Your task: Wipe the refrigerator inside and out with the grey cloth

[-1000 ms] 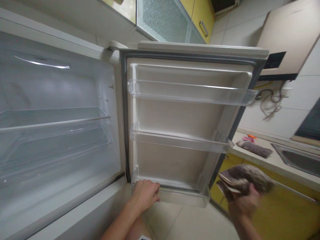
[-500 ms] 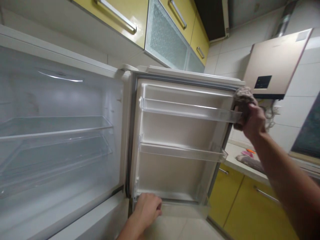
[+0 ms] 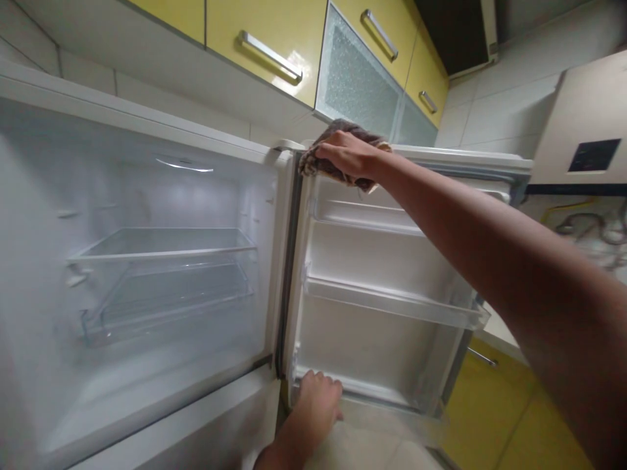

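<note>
My right hand (image 3: 350,155) is closed round a brown patterned cloth (image 3: 327,145). It presses the cloth against the top edge of the open fridge door (image 3: 362,352), close to the hinge. At the door's bottom, my left hand (image 3: 317,399) has its fingers curled over the lowest clear door shelf (image 3: 386,418), near the hinge side. Two more clear shelves cross the door: a middle one (image 3: 386,301) and an upper one (image 3: 362,214), the latter partly hidden behind my right forearm.
Left of the door is the fridge interior (image 3: 181,202), with a glass shelf (image 3: 166,243) and a clear drawer (image 3: 171,297). Yellow cabinets (image 3: 264,26) hang above. A water heater (image 3: 582,124) is on the right wall, over a counter (image 3: 499,326).
My right hand has moved the cloth left along the door's top, from the outer corner to the hinge side. My left hand stays at the lowest shelf. The view has turned left.
</note>
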Motion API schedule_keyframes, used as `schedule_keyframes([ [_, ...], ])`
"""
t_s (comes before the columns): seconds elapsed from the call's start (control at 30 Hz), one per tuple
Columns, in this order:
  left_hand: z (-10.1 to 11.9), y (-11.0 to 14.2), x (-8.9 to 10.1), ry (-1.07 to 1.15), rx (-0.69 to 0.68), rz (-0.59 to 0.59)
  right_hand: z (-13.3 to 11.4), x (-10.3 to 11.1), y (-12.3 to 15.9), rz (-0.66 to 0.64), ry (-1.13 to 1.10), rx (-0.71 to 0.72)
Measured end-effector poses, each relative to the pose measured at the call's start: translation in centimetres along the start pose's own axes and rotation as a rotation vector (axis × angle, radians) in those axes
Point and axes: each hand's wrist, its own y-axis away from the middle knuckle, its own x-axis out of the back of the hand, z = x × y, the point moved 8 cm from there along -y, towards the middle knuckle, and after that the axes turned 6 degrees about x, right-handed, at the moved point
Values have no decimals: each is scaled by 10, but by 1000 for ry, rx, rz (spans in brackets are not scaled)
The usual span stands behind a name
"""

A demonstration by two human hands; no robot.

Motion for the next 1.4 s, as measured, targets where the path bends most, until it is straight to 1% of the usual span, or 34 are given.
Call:
schedule_keyframes([
  [0.07,-4,8,-5,-8,23,62,-45,-24,-20,-79,57,112],
  [0.1,-8,14,-8,-10,22,122,-70,-33,-24,-92,110,179],
  [0.13,-14,23,-9,-13,14,210,-96,-42,-24,-88,162,254],
  [0.17,-22,33,-11,-21,8,322,-124,-54,-21,-92,207,341],
  [0.23,-46,62,-13,-54,21,563,-183,-89,-2,-110,243,542],
  [0.27,-62,77,-15,-78,51,657,-212,-111,12,-112,227,637],
  [0.3,-79,92,-19,-105,94,720,-239,-134,27,-85,190,712],
  [0.33,-99,107,-23,-134,145,768,-263,-159,43,-51,138,756],
  [0.4,-142,137,-33,-173,271,821,-302,-218,75,-32,-14,771],
  [0.43,-164,152,-40,-180,337,830,-317,-251,90,-75,-111,731],
  [0.47,-187,169,-47,-182,397,830,-325,-287,101,-149,-203,621],
  [0.5,-208,185,-55,-182,445,826,-327,-322,112,-237,-290,451],
  [0.53,-229,203,-62,-182,485,821,-324,-353,123,-293,-356,255],
  [0.57,-247,220,-67,-187,511,825,-322,-377,133,-323,-375,114],
  [0.6,-264,238,-69,-193,539,840,-319,-396,143,-336,-384,-13],
  [0.63,-280,256,-69,-197,576,865,-316,-409,151,-331,-381,-112],
  [0.7,-307,286,-58,-189,653,921,-314,-423,162,-306,-388,-219],
  [0.73,-319,297,-48,-183,686,948,-316,-428,165,-296,-409,-226],
  [0.77,-329,304,-37,-179,708,966,-323,-432,166,-290,-448,-177],
  [0.83,-347,307,-14,-189,730,981,-346,-442,170,-309,-563,29],
  [0.87,-357,305,-3,-204,735,977,-358,-451,174,-352,-622,124],
  [0.9,-367,302,5,-225,734,967,-368,-464,179,-422,-672,185],
  [0.93,-377,296,10,-250,722,945,-375,-479,185,-501,-707,206],
  [1.0,-395,283,10,-301,656,865,-379,-511,193,-623,-728,152],
  [1.07,-410,272,0,-346,576,780,-377,-534,193,-660,-725,110],
  [1.13,-418,267,-11,-388,515,736,-370,-550,186,-672,-723,93],
  [1.23,-417,266,-18,-444,455,708,-353,-568,168,-691,-687,17],
  [1.3,-413,266,-16,-460,434,688,-350,-575,153,-655,-649,-23],
  [1.33,-412,266,-14,-457,435,682,-355,-578,146,-634,-637,-24],
  [1.4,-411,267,-12,-440,450,679,-375,-581,135,-607,-636,-7],
])
